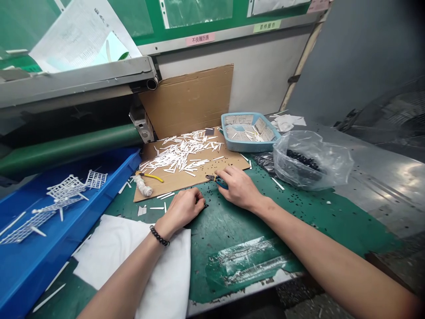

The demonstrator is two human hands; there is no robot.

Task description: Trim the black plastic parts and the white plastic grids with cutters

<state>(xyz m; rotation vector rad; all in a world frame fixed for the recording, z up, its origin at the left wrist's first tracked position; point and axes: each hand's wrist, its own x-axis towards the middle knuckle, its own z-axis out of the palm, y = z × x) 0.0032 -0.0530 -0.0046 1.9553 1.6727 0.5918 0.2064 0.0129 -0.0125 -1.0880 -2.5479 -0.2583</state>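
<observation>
My right hand (241, 186) is closed around a pair of small cutting pliers (212, 177), their dark jaws pointing left over the cardboard's front edge. To the left, my left hand (184, 206) rests low over the green mat with its fingers curled in. A small black piece (206, 205) shows at the tip of my left thumb and seems pinched there; the fingers hide most of it. Behind both hands, a heap of white plastic sticks (179, 153) covers much of a flat cardboard sheet (199, 176).
A blue tray (96, 199) with white lattice frames (66, 188) stands left. Yellow-handled pliers (151, 177) lie beside the heap. A light-blue basket (249, 146) and a clear bag of black pieces (312, 164) stand right. White cloth (133, 248) lies under my left forearm.
</observation>
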